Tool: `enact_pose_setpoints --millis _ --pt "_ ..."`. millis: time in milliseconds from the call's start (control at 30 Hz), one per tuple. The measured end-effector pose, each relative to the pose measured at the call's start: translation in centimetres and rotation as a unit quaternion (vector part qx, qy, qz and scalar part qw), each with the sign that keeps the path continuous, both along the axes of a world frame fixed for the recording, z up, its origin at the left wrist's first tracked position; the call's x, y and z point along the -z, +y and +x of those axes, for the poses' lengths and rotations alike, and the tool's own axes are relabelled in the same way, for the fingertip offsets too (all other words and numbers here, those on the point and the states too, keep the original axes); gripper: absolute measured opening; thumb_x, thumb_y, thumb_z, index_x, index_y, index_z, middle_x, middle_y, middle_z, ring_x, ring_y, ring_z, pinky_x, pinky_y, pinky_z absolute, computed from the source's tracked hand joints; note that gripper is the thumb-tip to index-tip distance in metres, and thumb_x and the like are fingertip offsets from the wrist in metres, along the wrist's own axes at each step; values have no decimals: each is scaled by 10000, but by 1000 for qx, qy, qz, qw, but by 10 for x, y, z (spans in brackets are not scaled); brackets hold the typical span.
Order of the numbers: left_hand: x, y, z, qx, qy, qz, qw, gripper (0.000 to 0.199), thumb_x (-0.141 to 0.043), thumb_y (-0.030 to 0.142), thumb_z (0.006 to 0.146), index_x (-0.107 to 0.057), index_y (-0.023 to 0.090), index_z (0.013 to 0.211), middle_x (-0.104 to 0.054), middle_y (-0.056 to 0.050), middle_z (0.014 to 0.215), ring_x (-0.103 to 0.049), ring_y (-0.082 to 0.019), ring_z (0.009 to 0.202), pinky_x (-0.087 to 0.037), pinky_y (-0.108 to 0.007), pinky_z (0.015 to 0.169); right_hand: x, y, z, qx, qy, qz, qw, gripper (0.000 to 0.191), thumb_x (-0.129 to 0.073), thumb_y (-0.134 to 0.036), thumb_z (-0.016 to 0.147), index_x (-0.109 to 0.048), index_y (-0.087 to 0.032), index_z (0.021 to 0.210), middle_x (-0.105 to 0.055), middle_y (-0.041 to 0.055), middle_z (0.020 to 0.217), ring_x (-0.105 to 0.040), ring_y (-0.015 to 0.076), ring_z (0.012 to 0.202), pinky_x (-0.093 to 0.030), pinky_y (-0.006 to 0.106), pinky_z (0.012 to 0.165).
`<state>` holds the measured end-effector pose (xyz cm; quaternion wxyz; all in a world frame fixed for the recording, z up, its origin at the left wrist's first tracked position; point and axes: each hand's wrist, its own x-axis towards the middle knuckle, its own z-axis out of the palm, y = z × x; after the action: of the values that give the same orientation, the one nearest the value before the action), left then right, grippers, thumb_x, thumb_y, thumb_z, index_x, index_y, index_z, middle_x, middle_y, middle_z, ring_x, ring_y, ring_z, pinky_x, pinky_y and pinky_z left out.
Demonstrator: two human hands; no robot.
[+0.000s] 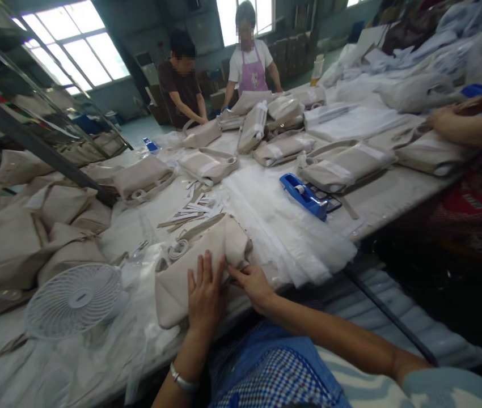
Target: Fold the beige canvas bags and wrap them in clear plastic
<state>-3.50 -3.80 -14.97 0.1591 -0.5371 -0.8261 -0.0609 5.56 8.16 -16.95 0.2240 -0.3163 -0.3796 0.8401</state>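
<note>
A beige handbag lies on its side at the table's near edge, with a coiled strap by its upper left. My left hand rests on the bag's face, fingers stretched out and a little spread. At the bag's right end, my right hand has its thumb and fingers pinched together against the edge. Whatever sits between those fingertips is too small to make out. Beyond the bag is a scatter of paper strips. Clear plastic bags lie in a stack to its right.
A white fan stands at left, near piled beige bags and a metal post. A blue tape dispenser lies right of centre. Wrapped handbags cover the far table. Two people work opposite; another person's arms reach in at right.
</note>
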Motion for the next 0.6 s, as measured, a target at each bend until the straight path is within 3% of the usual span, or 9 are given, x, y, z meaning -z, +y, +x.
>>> enact_pose_setpoints --millis 167,300,467,600 --pt "6 12 0 16 -19 7 1000 833 -424 16 869 -107 299 1585 -272 -91 1613 -309 -282 1475 -345 -569 1168 -7 6 28 -64 22 -36 997 449 -842 -530 679 -716 -132 846 -722 79 898 -697 222 925 -565 366 912" --pt "1 8 -2 11 -60 16 998 937 -398 -57 770 -132 330 1581 -304 -37 1604 -320 -247 1472 -354 -535 1180 -3 27 45 -8 4 -24 1000 541 -812 -553 717 -655 -166 1062 -726 82 957 -725 226 904 -605 364 821" --pt "-3 4 -1 18 -68 7 997 967 -404 -60 729 -156 332 1578 -310 -22 1603 -334 -243 1466 -352 -536 1183 4 58 39 -48 -60 102 992 470 -847 -569 634 -651 -159 753 -679 14 675 -687 165 606 -580 279 609" --pt "-1 -1 -4 22 -58 10 998 956 -477 -11 745 -146 310 1583 -311 -39 1605 -336 -261 1465 -352 -521 1187 7 65 37 -72 -40 98 992 447 -830 -575 647 -676 -162 719 -675 -2 641 -668 142 571 -558 246 567"
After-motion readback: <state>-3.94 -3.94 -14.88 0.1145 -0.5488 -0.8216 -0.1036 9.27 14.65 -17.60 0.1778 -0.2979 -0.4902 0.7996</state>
